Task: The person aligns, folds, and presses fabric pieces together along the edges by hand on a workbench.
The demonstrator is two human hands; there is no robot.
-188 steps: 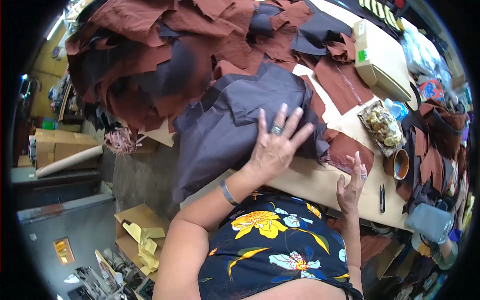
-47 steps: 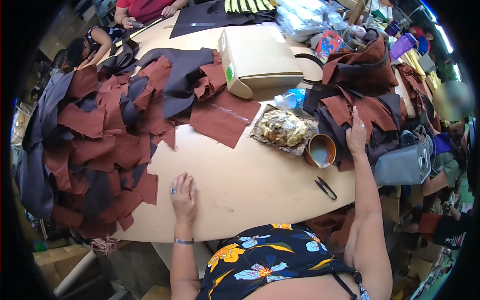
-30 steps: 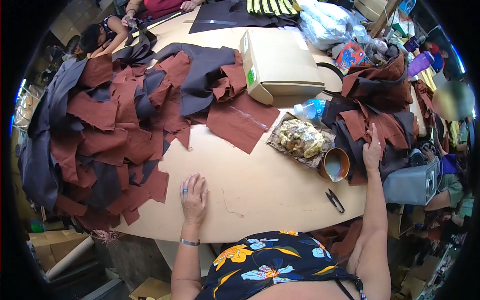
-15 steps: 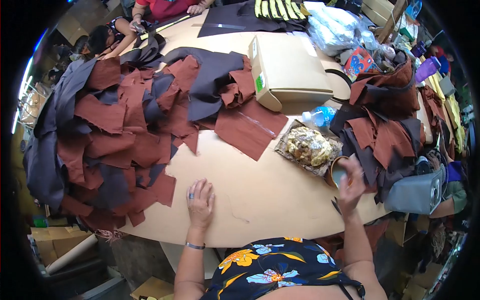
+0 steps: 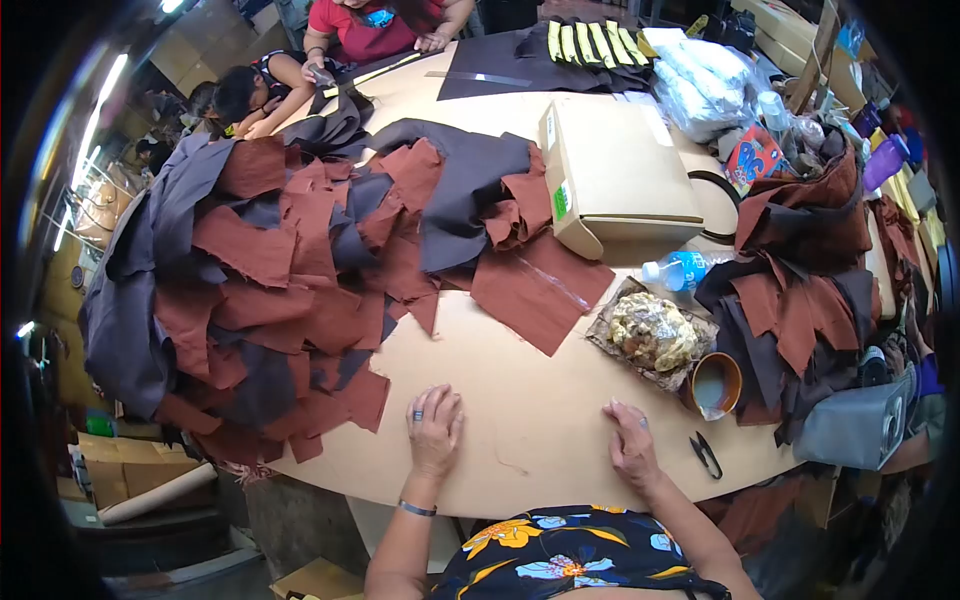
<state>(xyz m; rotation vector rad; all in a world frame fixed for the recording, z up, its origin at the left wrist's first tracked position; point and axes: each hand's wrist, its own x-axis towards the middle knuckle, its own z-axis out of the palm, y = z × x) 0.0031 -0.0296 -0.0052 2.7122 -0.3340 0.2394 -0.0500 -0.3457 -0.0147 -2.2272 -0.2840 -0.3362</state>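
My left hand (image 5: 435, 432) lies palm down on the tan tabletop (image 5: 530, 430), fingers stretched out and holding nothing. A ring and a wristband are on it. My right hand (image 5: 632, 445) rests over the table a little to the right, fingers loosely bent and apart, with nothing visible in them. To its right lies a pair of black thread snips (image 5: 705, 455). Beyond the snips stands a brown bowl (image 5: 715, 386) with pale contents. Beside the bowl, a crusty yellowish lump (image 5: 650, 332) sits on a stained piece of board.
Brown and dark fabric pieces (image 5: 290, 300) pile up on the left, more fabric (image 5: 800, 310) on the right. A cardboard box (image 5: 625, 180), water bottle (image 5: 690, 270) and grey metal can (image 5: 855, 420) stand around. Across the table, a person in red (image 5: 390, 35) works beside another person (image 5: 260, 90).
My right hand has moved left and toward me, from the bowl to the bare tabletop, uncovering bowl and snips. My left hand stays flat. The view has shifted slightly.
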